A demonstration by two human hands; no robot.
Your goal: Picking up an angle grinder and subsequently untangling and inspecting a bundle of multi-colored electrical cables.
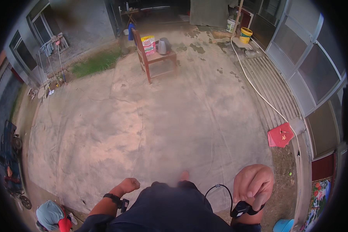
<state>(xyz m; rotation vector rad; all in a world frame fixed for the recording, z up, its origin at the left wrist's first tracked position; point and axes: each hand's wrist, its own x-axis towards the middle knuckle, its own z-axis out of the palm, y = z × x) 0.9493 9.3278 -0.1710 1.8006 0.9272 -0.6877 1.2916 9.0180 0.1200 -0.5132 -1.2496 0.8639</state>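
My left hand [129,185] hangs beside my dark shirt with its fingers curled into a loose fist, and nothing shows in it. My right hand [255,185] is raised on the other side, fingers bent inward and closed, with no object visible in them. Each wrist wears a black strap with a small device; a thin black cable [210,190] loops from the right one [241,208]. Neither hand touches anything around it. Ahead stands a wooden chair [158,58] bearing a yellow and pink bag [148,45] and a grey jug-like vessel [162,47].
Pale concrete [174,116] spreads before me. At right lie a long hose [251,79], a red cloth-like sheet [280,136] and a light blue bucket [283,225]. A yellow bucket [245,35] stands far right. A person [50,216] is low at left, near a dark wheeled cart [12,162].
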